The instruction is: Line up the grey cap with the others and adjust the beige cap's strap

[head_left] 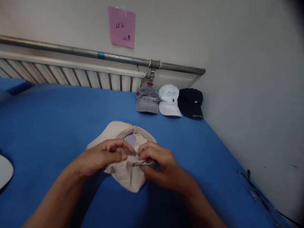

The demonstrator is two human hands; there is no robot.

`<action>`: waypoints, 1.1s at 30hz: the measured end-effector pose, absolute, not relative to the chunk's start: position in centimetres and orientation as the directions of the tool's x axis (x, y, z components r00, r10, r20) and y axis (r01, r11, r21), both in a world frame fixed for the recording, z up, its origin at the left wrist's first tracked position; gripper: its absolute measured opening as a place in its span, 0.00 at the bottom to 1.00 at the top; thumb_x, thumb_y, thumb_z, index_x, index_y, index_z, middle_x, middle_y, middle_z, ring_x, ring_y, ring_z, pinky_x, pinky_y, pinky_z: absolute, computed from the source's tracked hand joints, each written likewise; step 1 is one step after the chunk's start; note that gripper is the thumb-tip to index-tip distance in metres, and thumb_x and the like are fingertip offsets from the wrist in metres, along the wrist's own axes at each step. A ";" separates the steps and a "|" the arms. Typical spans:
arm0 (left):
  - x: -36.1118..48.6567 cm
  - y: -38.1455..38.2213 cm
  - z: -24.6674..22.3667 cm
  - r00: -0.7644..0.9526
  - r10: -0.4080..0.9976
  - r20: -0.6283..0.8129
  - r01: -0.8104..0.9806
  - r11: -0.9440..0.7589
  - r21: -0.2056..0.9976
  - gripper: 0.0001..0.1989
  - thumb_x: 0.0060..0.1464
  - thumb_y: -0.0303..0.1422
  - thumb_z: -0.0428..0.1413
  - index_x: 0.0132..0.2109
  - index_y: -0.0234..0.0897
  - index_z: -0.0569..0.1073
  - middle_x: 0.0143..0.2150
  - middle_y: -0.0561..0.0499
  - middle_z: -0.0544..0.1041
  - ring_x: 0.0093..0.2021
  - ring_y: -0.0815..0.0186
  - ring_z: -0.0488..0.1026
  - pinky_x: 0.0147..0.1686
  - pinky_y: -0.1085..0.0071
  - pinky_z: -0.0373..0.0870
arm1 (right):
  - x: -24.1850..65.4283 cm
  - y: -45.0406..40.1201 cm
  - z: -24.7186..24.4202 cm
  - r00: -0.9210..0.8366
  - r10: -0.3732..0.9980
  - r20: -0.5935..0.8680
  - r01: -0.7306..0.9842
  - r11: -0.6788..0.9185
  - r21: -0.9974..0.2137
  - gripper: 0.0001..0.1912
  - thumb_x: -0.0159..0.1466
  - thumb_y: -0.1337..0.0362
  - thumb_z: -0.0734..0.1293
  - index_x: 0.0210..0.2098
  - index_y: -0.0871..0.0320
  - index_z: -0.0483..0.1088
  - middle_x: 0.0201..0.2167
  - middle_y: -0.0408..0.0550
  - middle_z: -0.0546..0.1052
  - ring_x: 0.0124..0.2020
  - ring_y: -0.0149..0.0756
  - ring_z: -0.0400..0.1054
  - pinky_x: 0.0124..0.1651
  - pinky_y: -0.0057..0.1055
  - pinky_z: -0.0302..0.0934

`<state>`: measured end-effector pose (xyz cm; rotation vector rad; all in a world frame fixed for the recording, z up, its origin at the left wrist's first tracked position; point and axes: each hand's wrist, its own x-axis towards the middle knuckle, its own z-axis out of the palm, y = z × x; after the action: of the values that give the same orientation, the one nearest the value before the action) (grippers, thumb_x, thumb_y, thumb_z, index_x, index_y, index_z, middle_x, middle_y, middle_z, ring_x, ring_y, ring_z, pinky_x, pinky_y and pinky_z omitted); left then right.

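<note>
A beige cap (pixel 129 177) lies underside up on the blue surface, its brim pointing to the upper left and its inner band showing. Both hands are at the cap's back strap and small metal buckle. My left hand (pixel 106 155) is closed on the left part of the strap, thumb and fingers drawn together. On the right, my right hand (pixel 158 161) pinches the strap beside the buckle, with its thumb below and its fingers above. The fingers hide part of the strap.
Along the wall stand a grey cap (pixel 147 100), a white cap (pixel 169 100) and a black cap (pixel 190 103). Glasses (pixel 257 193) lie at the right edge. A white object (pixel 5 171) shows at far left. A radiator (pixel 71 74) and pipe (pixel 71 50) run behind the blue surface (pixel 59 117).
</note>
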<state>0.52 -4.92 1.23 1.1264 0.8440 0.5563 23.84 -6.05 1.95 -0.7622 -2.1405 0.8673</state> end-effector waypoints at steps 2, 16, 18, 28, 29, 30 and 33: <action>0.5 -4.9 1.2 0.615 0.720 -0.320 0.090 0.339 0.936 0.16 0.54 0.41 0.61 0.45 0.35 0.74 0.25 0.58 0.59 0.24 0.74 0.52 0.23 0.76 0.47 | 23.8 -6.3 2.0 -0.603 0.709 0.365 0.225 0.591 -0.775 0.11 0.56 0.76 0.65 0.35 0.56 0.70 0.35 0.45 0.76 0.37 0.33 0.69 0.45 0.31 0.62; 2.1 -6.2 3.2 0.484 0.873 -0.048 0.449 -0.202 0.870 0.16 0.59 0.46 0.54 0.38 0.37 0.75 0.33 0.52 0.72 0.34 0.67 0.67 0.32 0.75 0.62 | 23.5 -6.3 1.8 -0.370 0.824 0.428 0.373 0.554 -0.744 0.07 0.59 0.72 0.66 0.36 0.57 0.71 0.31 0.42 0.77 0.32 0.31 0.68 0.39 0.28 0.60; 1.7 -6.4 3.2 0.523 0.838 -0.157 0.436 -0.105 0.894 0.17 0.58 0.47 0.55 0.35 0.36 0.75 0.29 0.54 0.69 0.29 0.69 0.64 0.27 0.76 0.60 | 23.6 -6.4 1.9 -0.399 0.787 0.471 0.347 0.605 -0.717 0.08 0.59 0.72 0.67 0.38 0.57 0.71 0.32 0.44 0.78 0.34 0.33 0.69 0.42 0.31 0.61; -1.6 -5.5 3.1 0.640 0.741 -0.202 0.278 0.022 0.960 0.16 0.58 0.46 0.56 0.34 0.37 0.76 0.27 0.55 0.67 0.28 0.71 0.62 0.27 0.78 0.58 | 25.7 -5.8 1.8 -0.391 0.900 0.192 -0.096 0.168 -0.981 0.10 0.53 0.71 0.70 0.34 0.54 0.74 0.31 0.40 0.74 0.35 0.31 0.66 0.39 0.29 0.59; -1.5 -5.5 3.2 0.661 0.723 -0.201 0.273 0.019 0.962 0.15 0.57 0.45 0.56 0.36 0.38 0.76 0.28 0.54 0.69 0.29 0.71 0.63 0.27 0.78 0.59 | 25.7 -5.9 1.7 -0.398 0.899 0.184 -0.128 0.145 -0.981 0.09 0.53 0.70 0.71 0.34 0.54 0.74 0.30 0.40 0.74 0.35 0.31 0.66 0.38 0.29 0.58; -1.4 -5.5 3.3 0.689 0.698 -0.195 0.267 0.006 0.964 0.14 0.57 0.44 0.56 0.38 0.38 0.77 0.29 0.54 0.70 0.29 0.71 0.64 0.28 0.78 0.59 | 25.6 -6.0 1.7 -0.401 0.897 0.183 -0.151 0.132 -0.980 0.09 0.52 0.69 0.72 0.33 0.54 0.74 0.30 0.40 0.74 0.34 0.31 0.65 0.38 0.29 0.58; -1.3 -5.6 4.0 0.790 0.600 -0.126 0.214 -0.076 0.974 0.12 0.56 0.42 0.58 0.37 0.37 0.77 0.29 0.53 0.72 0.29 0.70 0.66 0.29 0.78 0.61 | 25.4 -6.0 1.5 -0.416 0.883 0.218 -0.177 0.157 -0.972 0.08 0.53 0.68 0.72 0.33 0.54 0.75 0.29 0.41 0.74 0.34 0.32 0.65 0.38 0.30 0.59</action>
<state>-1.34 -5.61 3.98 1.6494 0.6536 0.3601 25.38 -6.05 1.54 -0.7149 -1.5003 1.4327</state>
